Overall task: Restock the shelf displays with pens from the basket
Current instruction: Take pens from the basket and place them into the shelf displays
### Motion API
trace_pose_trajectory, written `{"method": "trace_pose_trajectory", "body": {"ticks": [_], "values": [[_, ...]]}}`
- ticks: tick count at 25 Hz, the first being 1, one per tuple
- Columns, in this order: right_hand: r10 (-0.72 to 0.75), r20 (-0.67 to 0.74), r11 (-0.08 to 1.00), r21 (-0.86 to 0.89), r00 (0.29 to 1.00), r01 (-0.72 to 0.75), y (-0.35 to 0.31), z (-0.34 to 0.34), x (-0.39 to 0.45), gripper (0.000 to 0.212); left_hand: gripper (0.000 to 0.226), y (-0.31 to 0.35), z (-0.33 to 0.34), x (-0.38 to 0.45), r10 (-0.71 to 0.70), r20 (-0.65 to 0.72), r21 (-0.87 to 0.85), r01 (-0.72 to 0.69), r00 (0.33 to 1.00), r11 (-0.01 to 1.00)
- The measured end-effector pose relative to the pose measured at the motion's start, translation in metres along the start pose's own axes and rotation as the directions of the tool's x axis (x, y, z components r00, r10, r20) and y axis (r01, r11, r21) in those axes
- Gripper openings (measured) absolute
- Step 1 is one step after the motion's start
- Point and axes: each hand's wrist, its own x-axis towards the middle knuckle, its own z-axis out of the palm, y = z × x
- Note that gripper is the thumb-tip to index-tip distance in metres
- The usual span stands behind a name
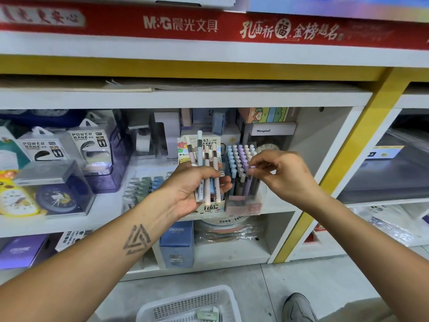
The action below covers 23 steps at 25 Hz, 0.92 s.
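The left hand grips spare pens upright as ready stock, while the right hand pinches a lilac pen, seating it in the display box at the shelf's front edge.

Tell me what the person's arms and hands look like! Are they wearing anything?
Both arms are bare, with no sleeves, gloves, watch or rings in view. The left forearm has a dark tattoo of interlocking triangles near the wrist. The left hand and right hand show no markings.

Perforated white plastic basket — matt.
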Motion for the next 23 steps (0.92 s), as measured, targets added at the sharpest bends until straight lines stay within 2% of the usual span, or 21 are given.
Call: {"method": "trace_pose_trajectory", "body": {"ticks": [4,6,8,9,11,13,15,19,21,23], "values": [[0.097,0.115,0.994,0.033,0.989,-0.102,0.006,0.002,-0.001,0.004,0.024,0.001,0.0,0.0,0.009,0.012,0.003,-0.009,1.0,1.0],[0.071,0.156,0.997,-0.029,0.985,-0.068,0.004,0.002,0.0,0.005,0.022,0.0,0.001,0.0,0.012,0.029,0.004,-0.012,1.0,1.0],[0.033,0.121,0.996,-0.088,0.992,-0.023,0.0,0.0,0.003,0.01,0.021,-0.001,0.001,0.0,0.013,0.05,0.006,-0.013,0.999,1.0],[0.052,0.072,0.997,-0.061,0.996,-0.048,-0.003,0.001,0.005,0.011,0.021,-0.001,0.001,0.0,0.014,0.061,0.009,-0.014,0.998,1.0],[0.21,0.022,0.956,0.205,0.977,-0.21,-0.013,0.004,0.01,0.014,0.023,-0.002,0.002,0.0,0.014,0.086,0.023,-0.016,0.996,1.0],[0.358,0.09,0.794,0.494,0.929,-0.354,-0.023,0.01,0.016,0.026,0.024,-0.003,0.003,-0.001,0.007,0.121,0.048,-0.013,0.993,0.999],[0.41,0.125,0.658,0.646,0.903,-0.388,-0.027,0.015,0.02,0.03,0.021,-0.004,0.004,-0.003,-0.009,0.172,0.07,-0.003,0.985,0.998],[0.431,0.125,0.518,0.777,0.894,-0.358,-0.025,0.012,0.025,0.019,0.021,-0.004,0.002,-0.004,-0.048,0.245,0.071,0.031,0.968,0.997],[0.447,0.068,0.514,0.797,0.892,-0.318,-0.022,0.002,0.027,0.014,0.021,-0.003,0.0,-0.001,-0.045,0.22,0.066,0.032,0.974,0.997],[0.453,-0.048,0.598,0.757,0.89,-0.264,-0.016,-0.012,0.028,0.011,0.016,-0.002,-0.002,0.001,-0.039,0.162,0.074,0.027,0.986,0.997]]}}
